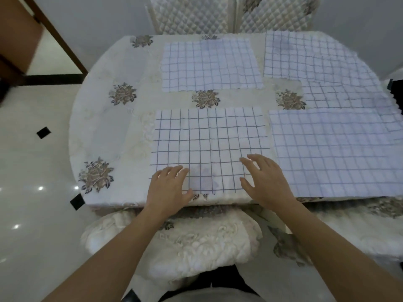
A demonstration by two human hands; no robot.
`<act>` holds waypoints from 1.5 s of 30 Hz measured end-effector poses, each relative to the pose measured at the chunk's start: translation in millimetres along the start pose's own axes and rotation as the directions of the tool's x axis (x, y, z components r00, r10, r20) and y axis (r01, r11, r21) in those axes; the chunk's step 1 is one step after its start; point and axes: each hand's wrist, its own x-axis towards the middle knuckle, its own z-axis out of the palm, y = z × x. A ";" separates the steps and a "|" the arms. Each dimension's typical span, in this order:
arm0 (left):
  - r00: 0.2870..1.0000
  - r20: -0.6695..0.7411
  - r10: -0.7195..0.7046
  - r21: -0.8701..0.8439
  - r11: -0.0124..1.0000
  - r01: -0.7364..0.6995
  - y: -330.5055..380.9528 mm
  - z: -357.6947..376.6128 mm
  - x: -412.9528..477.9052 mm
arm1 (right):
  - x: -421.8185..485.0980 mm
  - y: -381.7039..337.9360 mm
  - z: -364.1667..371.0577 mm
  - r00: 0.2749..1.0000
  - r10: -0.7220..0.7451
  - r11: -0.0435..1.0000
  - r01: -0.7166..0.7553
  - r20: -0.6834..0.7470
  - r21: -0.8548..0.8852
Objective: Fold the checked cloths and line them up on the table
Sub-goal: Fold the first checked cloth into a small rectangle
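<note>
Your left hand [169, 188] and right hand [265, 179], fingers spread flat, press near edge of dark-lined white checked cloth [209, 147], probably smoothing it for fold; three paler ones lie far and right.

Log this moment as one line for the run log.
left hand open on near cloth | right hand open on same cloth | rumpled cloth far right
</note>
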 end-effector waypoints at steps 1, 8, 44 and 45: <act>1.000 0.008 0.012 0.009 1.000 -0.012 -0.4 4.6 0.1 | 0.4 0.3 5.5 1.000 -0.025 1.000 0.025 0.007 -0.008; 0.982 0.034 0.184 0.091 0.978 -0.186 -3.8 47.1 14.9 | 3.6 4.0 60.4 0.981 -0.130 0.991 0.134 0.145 -0.013; 0.936 -0.019 0.351 -0.221 0.912 -0.346 -59.9 65.8 3.8 | -7.6 16.6 90.9 0.956 -0.210 0.975 0.220 0.203 -0.032; 0.940 -0.015 0.341 -0.212 0.918 -0.337 -62.9 65.2 2.8 | -7.8 16.3 88.2 0.957 -0.205 0.976 0.215 0.204 -0.029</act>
